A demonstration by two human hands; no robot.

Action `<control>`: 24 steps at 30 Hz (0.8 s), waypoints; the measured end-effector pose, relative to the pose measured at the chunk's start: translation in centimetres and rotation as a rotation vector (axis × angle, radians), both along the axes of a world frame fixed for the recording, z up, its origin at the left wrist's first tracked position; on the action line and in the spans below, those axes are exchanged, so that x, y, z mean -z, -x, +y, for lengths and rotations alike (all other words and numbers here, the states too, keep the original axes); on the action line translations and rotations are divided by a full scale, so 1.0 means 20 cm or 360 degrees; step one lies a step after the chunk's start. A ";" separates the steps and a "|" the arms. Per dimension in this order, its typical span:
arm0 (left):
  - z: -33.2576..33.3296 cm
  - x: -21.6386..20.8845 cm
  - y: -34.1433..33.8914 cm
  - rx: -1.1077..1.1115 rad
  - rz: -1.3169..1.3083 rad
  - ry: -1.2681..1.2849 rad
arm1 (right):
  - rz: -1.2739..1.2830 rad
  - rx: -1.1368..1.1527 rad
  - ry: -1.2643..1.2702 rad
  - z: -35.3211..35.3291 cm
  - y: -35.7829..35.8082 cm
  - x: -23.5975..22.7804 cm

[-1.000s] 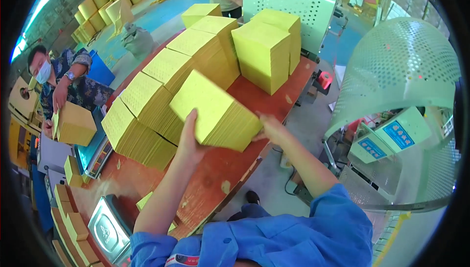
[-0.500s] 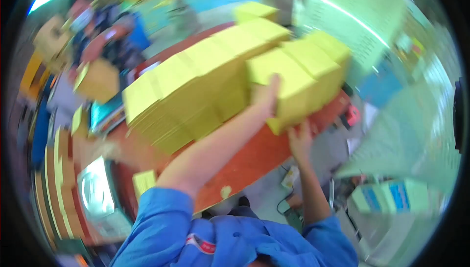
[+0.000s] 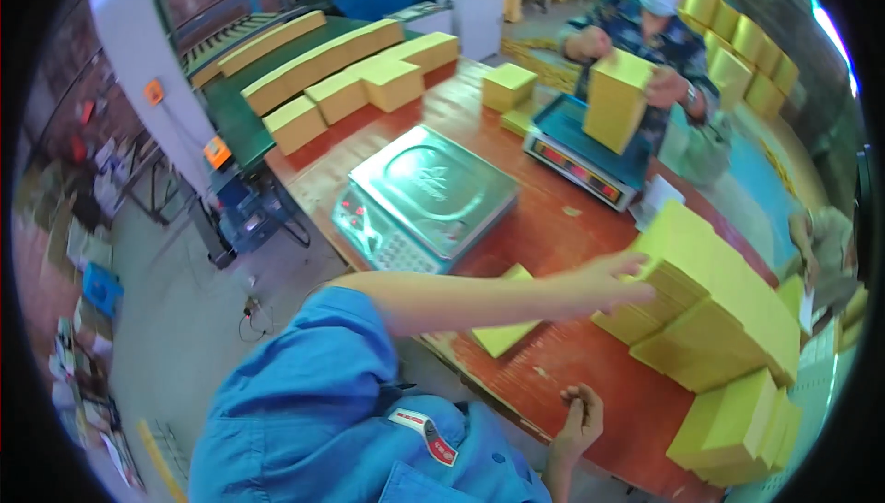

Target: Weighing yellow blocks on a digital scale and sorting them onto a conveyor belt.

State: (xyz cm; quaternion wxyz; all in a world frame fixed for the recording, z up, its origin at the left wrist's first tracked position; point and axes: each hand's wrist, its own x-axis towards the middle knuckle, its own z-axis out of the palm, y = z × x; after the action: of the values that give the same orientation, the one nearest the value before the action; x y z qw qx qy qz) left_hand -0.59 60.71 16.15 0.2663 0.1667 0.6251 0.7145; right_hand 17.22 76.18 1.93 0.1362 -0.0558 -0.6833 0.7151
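Note:
My left hand (image 3: 604, 285) reaches across the red table (image 3: 590, 369), empty, with fingers spread at the near end of a row of yellow paper stacks (image 3: 705, 305); whether its fingertips touch the paper I cannot tell. Low over the table's front edge is my right hand (image 3: 579, 418), its fingers curled in and nothing visible in them. A shorter group of yellow stacks (image 3: 733, 425) stands to its right. Partly hidden under my left forearm lies a thin yellow pad (image 3: 505, 335). Left of that sits a digital scale (image 3: 433, 194) with a bare steel pan.
Across the table a masked person (image 3: 645, 42) holds a yellow stack (image 3: 619, 97) over a second scale (image 3: 576, 171). More yellow blocks (image 3: 392, 83) line the table's far left end and a green surface (image 3: 235, 116). A white post (image 3: 147, 70) rises at left.
The view has swung left, bringing the scales and co-worker nearer the middle. Both my hands have come off the yellow stacks they held at the right end.

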 end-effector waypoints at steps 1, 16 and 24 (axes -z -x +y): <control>-0.28 -0.01 0.02 -0.0092 0.0053 -0.0033 | 0.0014 -0.0059 -0.0007 -0.15 0.08 -0.04; -3.22 0.55 1.07 -0.1306 0.1005 0.1645 | -0.0659 -0.1999 0.0153 -2.63 0.55 0.36; -3.29 0.48 1.96 -0.1071 0.1240 0.2344 | -0.1019 -0.1669 0.0252 -2.83 0.51 0.44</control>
State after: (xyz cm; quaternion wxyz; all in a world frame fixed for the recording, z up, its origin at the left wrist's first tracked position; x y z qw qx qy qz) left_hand -39.74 -5.13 6.51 -0.1486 -0.0077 0.9867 0.0657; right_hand 6.94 19.62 -6.88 -0.4497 0.0656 -0.5717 0.6831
